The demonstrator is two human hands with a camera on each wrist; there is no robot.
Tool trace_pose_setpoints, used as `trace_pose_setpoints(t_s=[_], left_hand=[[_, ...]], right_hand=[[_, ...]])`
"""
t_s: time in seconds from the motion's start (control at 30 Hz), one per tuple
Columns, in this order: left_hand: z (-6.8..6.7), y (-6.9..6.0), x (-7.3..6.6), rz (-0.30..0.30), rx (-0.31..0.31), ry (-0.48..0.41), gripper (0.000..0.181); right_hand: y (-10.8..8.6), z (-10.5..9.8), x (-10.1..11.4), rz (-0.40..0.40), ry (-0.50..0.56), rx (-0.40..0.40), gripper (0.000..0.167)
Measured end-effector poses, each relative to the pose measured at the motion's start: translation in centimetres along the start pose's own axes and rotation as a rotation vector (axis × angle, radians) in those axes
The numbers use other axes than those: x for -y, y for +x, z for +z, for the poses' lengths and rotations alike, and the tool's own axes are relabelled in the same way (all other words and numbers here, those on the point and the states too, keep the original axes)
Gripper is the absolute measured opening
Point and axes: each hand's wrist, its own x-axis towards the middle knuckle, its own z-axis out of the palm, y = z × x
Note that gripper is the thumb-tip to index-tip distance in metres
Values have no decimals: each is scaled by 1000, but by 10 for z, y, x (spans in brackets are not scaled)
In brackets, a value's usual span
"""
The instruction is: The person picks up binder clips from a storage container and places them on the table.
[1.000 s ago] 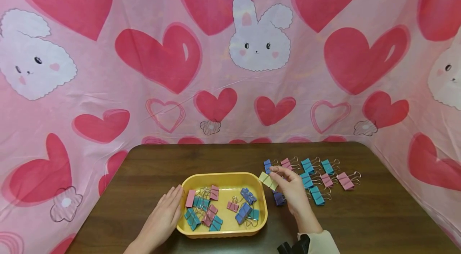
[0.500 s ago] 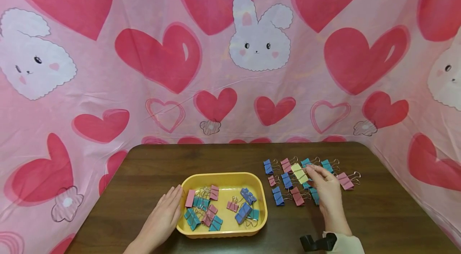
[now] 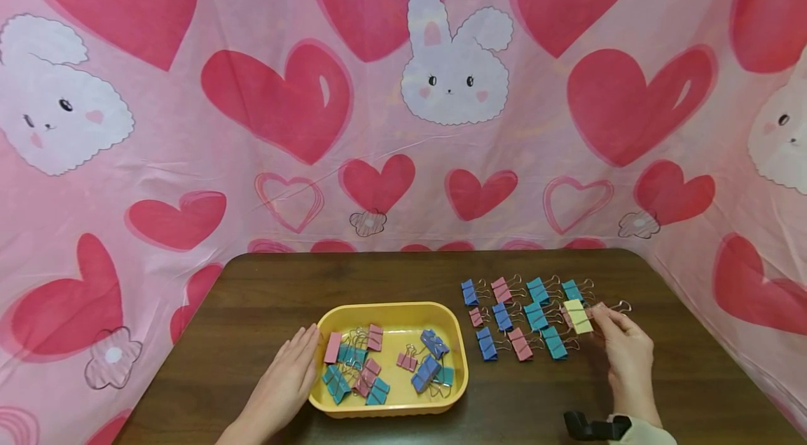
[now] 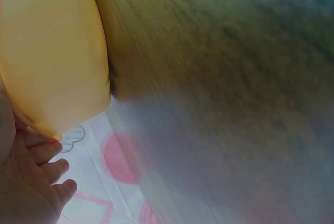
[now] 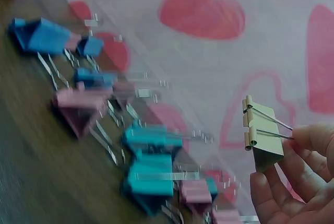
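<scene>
My right hand [image 3: 630,364] pinches a yellow binder clip [image 3: 577,317] by its wire handles, above the right end of the clip rows on the table. In the right wrist view the thumb and fingers hold those handles, and the clip's yellow body [image 5: 266,135] points away from the hand. Below the held clip, a pink binder clip is mostly covered. My left hand [image 3: 280,382] rests with straight fingers against the left side of a yellow tray [image 3: 391,411]. The left wrist view shows that hand [image 4: 34,177] touching the tray's outer wall [image 4: 57,46].
Several pink, teal and blue binder clips lie jumbled in the tray, among them a blue clip [image 3: 426,373]. Right of it, clips lie in three rows, handles to the right, including a teal clip [image 3: 555,343] in front. A heart-patterned cloth [image 3: 378,115] hangs behind the table.
My right hand has carried the yellow binder clip rightward from beside the tray, across the clip rows to their right end. My left hand and the tray have stayed put.
</scene>
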Motion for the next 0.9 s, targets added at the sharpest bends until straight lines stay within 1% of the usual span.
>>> trace_pose_setpoints(t_s=[0.1,0.2,0.23,0.33,0.43,0.53,0.63,0.67,0.8,0.83,0.9], left_hand=[[0,0,1,5,-7,1,44],[1,0,1,11,-15,1,43],[1,0,2,12,-17,1,43],[1,0,2,9,-16,0,42],[1,1,2,2,-4,-5,43],[1,1,2,-7,12,-10,43],[1,2,2,-13,22,-13,43],[1,2,2,-14,24,-14,43],[1,2,2,-14,28,-14,44],[1,2,2,-13,29,-14,44],[1,2,1,-12,31,-12,44]], right_hand=[[-6,-7,9,36,-9,-3,15],[-20,-9,24,80,-58,0,2],[-25,-8,30,99,-76,1,3],[-39,-5,43,145,-137,1,16],[-43,-6,45,182,-211,31,24],[-43,-11,41,169,-315,89,20],[-41,-13,37,154,-382,126,10],[-41,-13,36,147,-402,135,13],[-39,-14,36,133,-457,164,43],[-38,-14,37,126,-472,171,47],[-37,-14,37,117,-493,186,49]])
